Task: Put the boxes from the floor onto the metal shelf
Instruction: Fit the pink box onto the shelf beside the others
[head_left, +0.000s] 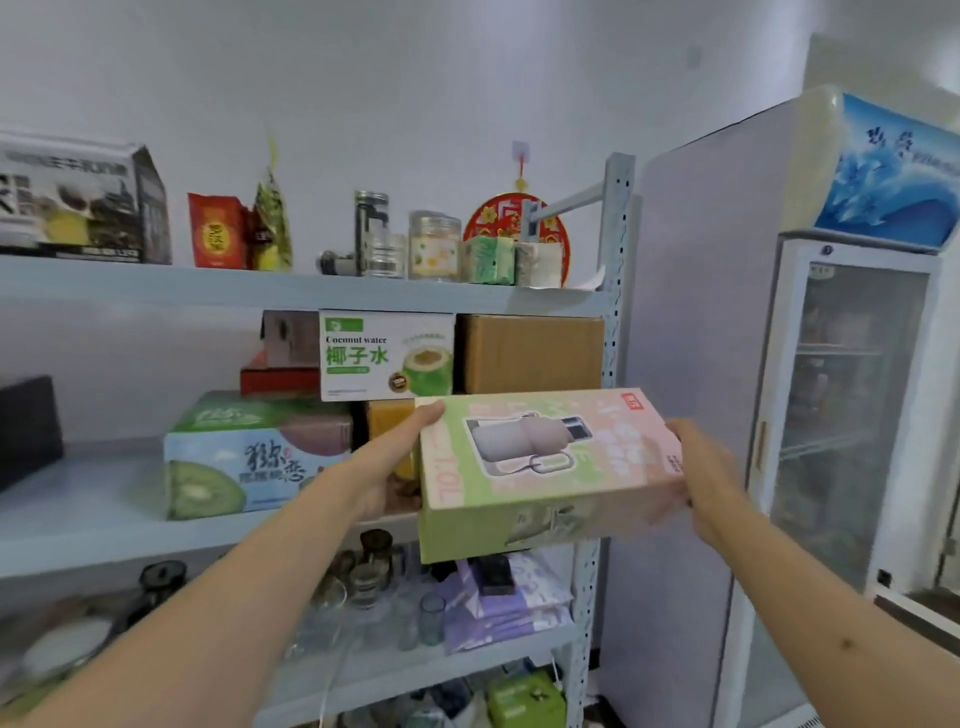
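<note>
You hold the pink-and-green cardboard bottle box (545, 467) end to end, fingers (428, 413) of both hands clasped on it — slide it onto the pale blue metal shelf's (93, 525) right front corner.

Both bare arms stretched forward, left hand (400, 457) reaching up with thumb over the top edge of what it holds, right hand (704, 478) clamped on the opposite end, fingers wrapped underneath, blurred

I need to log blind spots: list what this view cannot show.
- Floor boxes: out of frame, head view.
- Right hand fingers: behind the pink-green box; blurred.
- Orange box: mostly behind left hand.
- Fridge contents: blurred behind glass.
- Black box: cut by left edge.
</note>
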